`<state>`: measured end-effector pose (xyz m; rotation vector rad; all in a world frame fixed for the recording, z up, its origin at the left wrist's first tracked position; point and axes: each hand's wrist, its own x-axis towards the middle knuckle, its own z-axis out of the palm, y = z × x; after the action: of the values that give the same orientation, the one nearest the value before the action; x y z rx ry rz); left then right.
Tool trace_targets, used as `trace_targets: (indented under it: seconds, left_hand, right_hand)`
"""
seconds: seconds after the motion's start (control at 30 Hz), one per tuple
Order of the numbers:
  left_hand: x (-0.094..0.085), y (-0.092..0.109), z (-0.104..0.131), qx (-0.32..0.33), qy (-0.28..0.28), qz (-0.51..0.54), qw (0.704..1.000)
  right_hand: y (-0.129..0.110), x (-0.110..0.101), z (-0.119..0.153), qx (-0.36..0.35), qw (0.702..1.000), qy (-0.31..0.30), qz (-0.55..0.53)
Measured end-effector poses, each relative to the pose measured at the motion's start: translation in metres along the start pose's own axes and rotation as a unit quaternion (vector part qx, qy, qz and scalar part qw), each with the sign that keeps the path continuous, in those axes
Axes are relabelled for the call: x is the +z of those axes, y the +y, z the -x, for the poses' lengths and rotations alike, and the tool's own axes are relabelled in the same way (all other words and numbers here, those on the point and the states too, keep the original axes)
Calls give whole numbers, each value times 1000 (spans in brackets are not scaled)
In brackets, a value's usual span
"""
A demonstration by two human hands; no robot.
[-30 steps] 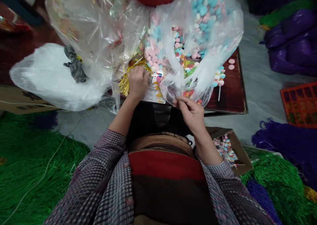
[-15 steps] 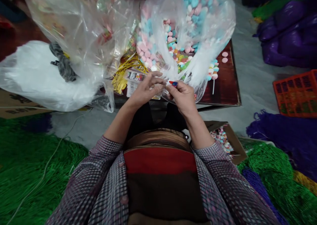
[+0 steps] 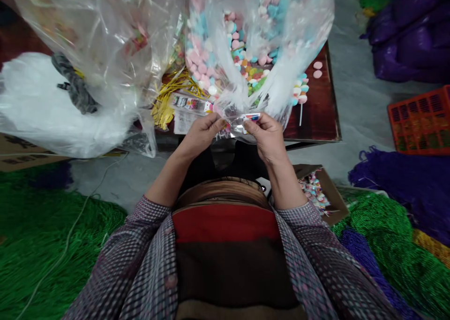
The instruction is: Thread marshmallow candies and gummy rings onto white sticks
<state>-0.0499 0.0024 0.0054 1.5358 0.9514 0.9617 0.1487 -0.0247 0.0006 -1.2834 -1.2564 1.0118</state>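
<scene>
Between my hands, at the table's front edge, is a small clear plastic bag (image 3: 235, 123) with a printed blue, red and white part at its right end. My left hand (image 3: 202, 133) pinches its left side. At the printed end, my right hand (image 3: 270, 134) grips it between thumb and fingers. Just beyond lie flat printed packets (image 3: 191, 103) and a bundle of gold twist ties (image 3: 163, 106). A large clear bag (image 3: 242, 83) of pink, blue and white candies stands open behind my hands. A candy skewer on a white stick (image 3: 300, 95) lies to its right.
Two pink candies (image 3: 317, 70) lie on the dark table (image 3: 316, 123). At left are a big clear bag (image 3: 116, 43) and a white bag (image 3: 52, 113). An open carton of candy skewers (image 3: 318, 191) is below right, near an orange crate (image 3: 422, 120) and green strands (image 3: 376, 231).
My left fingers have closed from a looser spread onto the small bag's left side. The bag is now stretched between both hands, with more of its printed part showing. The view has shifted slightly.
</scene>
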Motion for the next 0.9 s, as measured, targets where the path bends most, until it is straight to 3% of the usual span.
trace_targets:
  seconds: [0.13, 0.27, 0.37, 0.57, 0.67, 0.8, 0.9]
  left_hand:
    - [4, 5, 2, 7, -15, -48, 999]
    - [9, 5, 1, -46, -63, 76, 994]
    - [11, 4, 1, -64, -73, 111, 989]
    - [12, 2, 1, -77, -44, 82, 993]
    - [11, 5, 2, -84, -57, 80, 992]
    - [8, 8, 3, -62, -92, 59, 992]
    - [6, 6, 3, -38, -87, -5, 996]
  right_hand:
    - [7, 0, 4, 24, 999, 29, -20]
    - [12, -4, 7, 23, 998, 56, -5]
    - [11, -6, 8, 8, 998, 66, 10]
    - [3, -5, 4, 11, 997, 43, -62]
    - [5, -5, 4, 12, 995, 75, -69]
    - [5, -3, 5, -17, 994, 106, -29]
    - [-2, -2, 7, -29, 993, 111, 18]
